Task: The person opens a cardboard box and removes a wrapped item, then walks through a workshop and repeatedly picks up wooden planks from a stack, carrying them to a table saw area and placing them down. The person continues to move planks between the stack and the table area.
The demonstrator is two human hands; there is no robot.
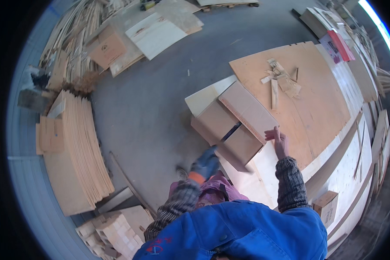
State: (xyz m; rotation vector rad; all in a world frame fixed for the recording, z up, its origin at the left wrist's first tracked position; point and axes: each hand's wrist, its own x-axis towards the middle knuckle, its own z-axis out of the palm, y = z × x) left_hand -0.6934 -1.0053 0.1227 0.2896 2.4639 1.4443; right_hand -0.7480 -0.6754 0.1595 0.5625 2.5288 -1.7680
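A brown cardboard box (219,119) stands in front of me on the near left end of the stacked boards, its top flaps partly folded over. Between the flaps runs a narrow dark gap (232,131). My left hand (205,163), in a dark glove with an orange cuff, is by the box's near left corner; motion smears its fingers, so its grip and any contact are unclear. Bare, with fingers apart, my right hand (278,139) is at the right end of the raised flap (249,108). Nothing shows in its grasp.
Wood scraps (281,80) lie on the large plywood sheet (316,112) to the right. A small carton (326,204) sits near my right elbow. Stacked panels (76,151) stand at left, with wood blocks (119,229) at lower left. Further boards (156,34) lie across the grey floor (138,112).
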